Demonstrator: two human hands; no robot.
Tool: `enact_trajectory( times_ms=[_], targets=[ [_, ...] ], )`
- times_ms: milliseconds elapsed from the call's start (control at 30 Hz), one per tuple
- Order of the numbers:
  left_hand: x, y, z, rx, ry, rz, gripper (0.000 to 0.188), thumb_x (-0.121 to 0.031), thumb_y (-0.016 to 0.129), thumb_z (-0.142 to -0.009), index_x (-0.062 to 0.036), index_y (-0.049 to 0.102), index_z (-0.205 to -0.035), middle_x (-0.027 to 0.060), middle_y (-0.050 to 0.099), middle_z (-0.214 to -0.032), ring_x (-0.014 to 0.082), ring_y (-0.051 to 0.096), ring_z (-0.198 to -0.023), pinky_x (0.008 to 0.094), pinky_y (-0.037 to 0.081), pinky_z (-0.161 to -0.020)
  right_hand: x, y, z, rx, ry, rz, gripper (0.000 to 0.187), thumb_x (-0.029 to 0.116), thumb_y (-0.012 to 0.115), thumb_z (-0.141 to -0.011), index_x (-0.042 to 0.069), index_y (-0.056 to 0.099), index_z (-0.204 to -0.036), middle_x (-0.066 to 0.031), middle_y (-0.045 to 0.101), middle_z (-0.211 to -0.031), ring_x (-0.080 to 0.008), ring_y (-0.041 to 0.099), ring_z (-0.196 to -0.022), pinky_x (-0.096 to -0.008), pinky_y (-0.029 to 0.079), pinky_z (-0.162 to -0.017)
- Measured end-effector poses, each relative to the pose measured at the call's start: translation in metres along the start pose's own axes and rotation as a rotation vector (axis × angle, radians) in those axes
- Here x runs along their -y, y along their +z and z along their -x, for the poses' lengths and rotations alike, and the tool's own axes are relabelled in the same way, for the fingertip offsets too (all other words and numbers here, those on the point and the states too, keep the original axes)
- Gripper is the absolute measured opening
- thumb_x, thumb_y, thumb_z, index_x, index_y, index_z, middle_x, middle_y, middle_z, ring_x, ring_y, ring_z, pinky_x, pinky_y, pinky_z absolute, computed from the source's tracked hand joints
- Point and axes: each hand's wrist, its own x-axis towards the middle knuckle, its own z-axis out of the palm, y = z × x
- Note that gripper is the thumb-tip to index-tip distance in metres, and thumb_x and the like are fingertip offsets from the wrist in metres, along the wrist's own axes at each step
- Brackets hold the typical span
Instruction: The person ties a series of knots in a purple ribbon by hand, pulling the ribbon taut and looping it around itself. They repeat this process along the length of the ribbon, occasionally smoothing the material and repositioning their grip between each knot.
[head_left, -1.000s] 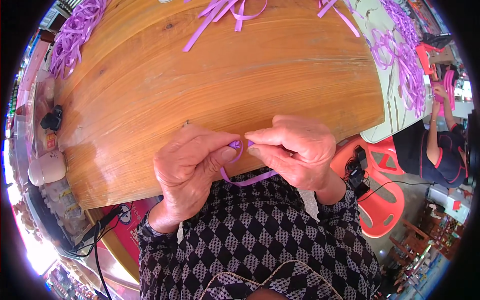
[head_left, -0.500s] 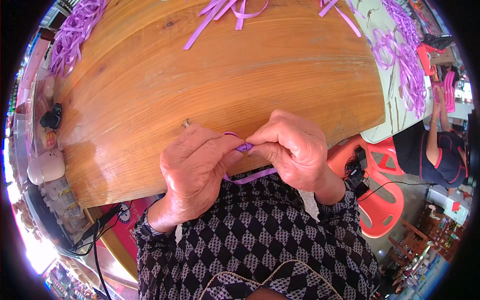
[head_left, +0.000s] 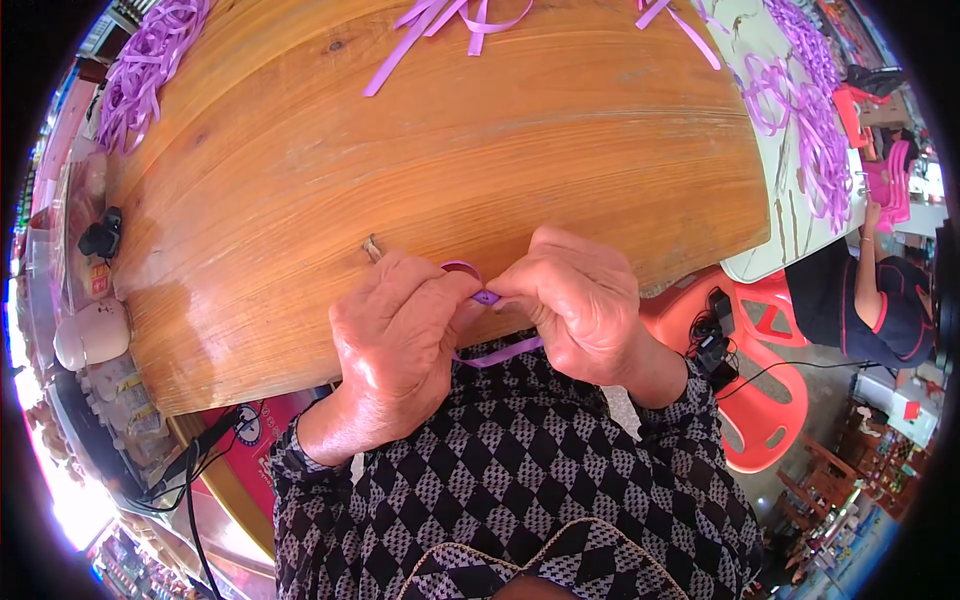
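Note:
My left hand (head_left: 400,335) and my right hand (head_left: 575,300) meet at the near edge of a wooden table (head_left: 430,170). Both pinch one thin purple ribbon strip (head_left: 486,297) between thumb and fingertips. A small loop of the strip rises between the hands, and its loose tail hangs below them over my black-and-white patterned sleeve. A small metal piece (head_left: 372,247) lies on the wood just beyond my left knuckles.
Loose purple ribbon strips (head_left: 440,25) lie at the table's far edge, with a heap of purple ribbon (head_left: 150,55) at the far left. A second table (head_left: 800,130) on the right carries more ribbon. Another person (head_left: 870,300) sits there beside a red plastic chair (head_left: 770,390).
Both hands stayed at the table's edge, working the strip. The small loop between the fingertips has tightened slightly, and the hanging tail has shifted a little.

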Motion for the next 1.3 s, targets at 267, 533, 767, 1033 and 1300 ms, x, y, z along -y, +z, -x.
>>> enact_trajectory(
  times_ms=[267,533,767,1033,1300],
  targets=[
    [-0.009,0.01,0.009,-0.07,-0.127,-0.009,0.019,0.001,0.069,-0.062,0.0003,0.061,-0.079,0.0099,0.056,-0.07,0.0258,0.053,-0.059,0.0328,0.042,-0.05,-0.001,0.005,0.004,-0.071,0.007,-0.039,0.014,-0.004,0.066,-0.066,0.001,0.058,-0.076,-0.0059,0.058,-0.063,-0.0203,0.046,-0.049,-0.0295,0.034,-0.043],
    [-0.013,0.013,0.009,-0.033,-0.307,0.125,0.016,-0.003,0.07,-0.066,-0.0007,0.062,-0.08,0.0092,0.057,-0.068,0.0235,0.054,-0.058,0.0307,0.042,-0.051,-0.002,0.007,0.011,-0.122,0.014,-0.028,0.014,-0.007,0.064,-0.069,0.0,0.058,-0.079,-0.0064,0.059,-0.064,-0.0189,0.049,-0.051,-0.0278,0.037,-0.044],
    [-0.018,0.005,0.0,-0.041,-0.434,0.367,0.011,-0.002,0.066,-0.076,-0.0006,0.062,-0.086,0.0075,0.058,-0.068,0.0186,0.055,-0.059,0.0272,0.043,-0.052,0.01,0.002,0.003,-0.174,0.174,-0.194,0.009,-0.004,0.063,-0.076,-0.003,0.06,-0.084,-0.0086,0.058,-0.067,-0.0162,0.052,-0.054,-0.0255,0.04,-0.048],
    [-0.012,0.004,0.008,0.04,-0.393,0.307,0.012,-0.003,0.065,-0.076,-0.0007,0.062,-0.087,0.0074,0.058,-0.068,0.0219,0.054,-0.058,0.0294,0.041,-0.051,0.01,-0.001,0.008,-0.077,0.334,-0.338,0.007,-0.003,0.063,-0.077,-0.003,0.06,-0.083,-0.0078,0.056,-0.068,-0.0142,0.054,-0.058,-0.0234,0.04,-0.05],
    [-0.016,0.01,0.006,-0.002,-0.136,-0.066,0.014,-0.003,0.065,-0.071,-0.0009,0.061,-0.085,0.0087,0.052,-0.068,0.0244,0.051,-0.058,0.0309,0.039,-0.048,0.006,-0.004,0.003,-0.063,0.208,-0.193,0.011,-0.008,0.063,-0.07,-0.001,0.059,-0.077,-0.0081,0.052,-0.062,-0.0178,0.049,-0.052,-0.0276,0.036,-0.046]
  ],
)
